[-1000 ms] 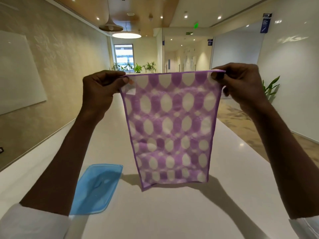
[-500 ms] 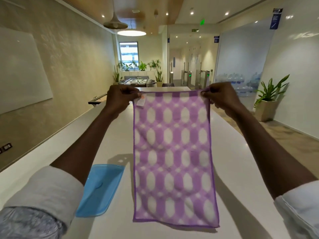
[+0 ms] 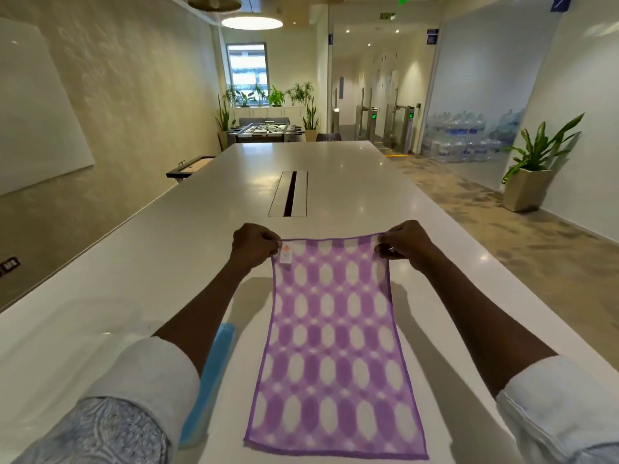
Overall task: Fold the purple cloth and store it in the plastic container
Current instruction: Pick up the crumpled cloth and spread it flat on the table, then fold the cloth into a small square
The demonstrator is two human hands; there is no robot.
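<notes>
We stretch both arms forward, sleeves rolled at the elbows. Our left hand (image 3: 255,246) and right hand (image 3: 404,242) each pinch closed, knuckles up, level and apart.

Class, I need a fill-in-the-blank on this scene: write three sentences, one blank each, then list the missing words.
1. The purple cloth lies spread on the white ____.
2. The left hand and right hand each pinch a far ____ of the cloth.
3. The blue lid lies to the ____ of the cloth, partly hidden by the left forearm.

Missing words: table; corner; left
</notes>
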